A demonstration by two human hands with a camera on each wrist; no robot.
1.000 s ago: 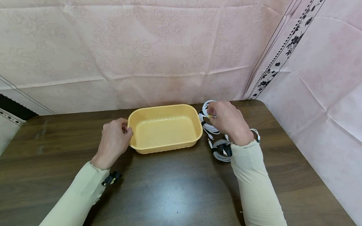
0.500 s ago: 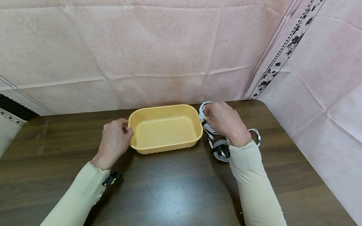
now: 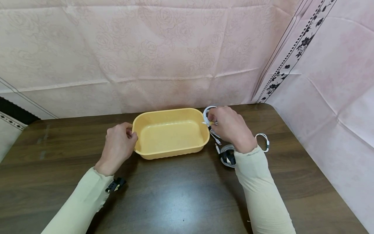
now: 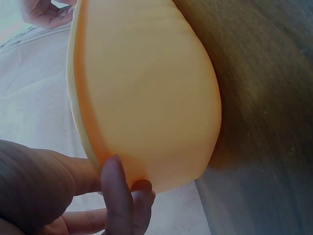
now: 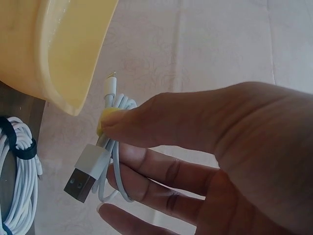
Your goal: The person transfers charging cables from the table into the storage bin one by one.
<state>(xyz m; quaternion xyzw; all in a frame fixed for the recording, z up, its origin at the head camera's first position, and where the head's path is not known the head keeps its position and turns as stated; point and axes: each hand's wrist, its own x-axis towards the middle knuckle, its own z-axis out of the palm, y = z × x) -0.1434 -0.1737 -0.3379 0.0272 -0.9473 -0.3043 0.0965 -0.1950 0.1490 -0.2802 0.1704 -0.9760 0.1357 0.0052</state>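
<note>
A yellow plastic tub (image 3: 170, 151) stands empty on the dark wooden table (image 3: 181, 195). My left hand (image 3: 118, 143) grips the tub's left rim, fingers (image 4: 117, 196) curled under its edge (image 4: 146, 122). My right hand (image 3: 229, 126) pinches a coiled white USB cable (image 3: 206, 114) by its yellow tie (image 5: 105, 120), lifted at the tub's right rim (image 5: 63, 58). The cable's USB plug (image 5: 85, 174) hangs below my thumb.
More coiled white cables with black ties lie on the table right of the tub: one bundle (image 3: 226, 156) by my right wrist, seen also as a coil (image 5: 19, 196) in the right wrist view, and a loop (image 3: 263, 141) further right. A pink floral cloth (image 3: 175, 48) covers the walls.
My right hand has carried the white cable leftward, from the table beside the tub up to the tub's right rim. The left hand and tub have stayed put.
</note>
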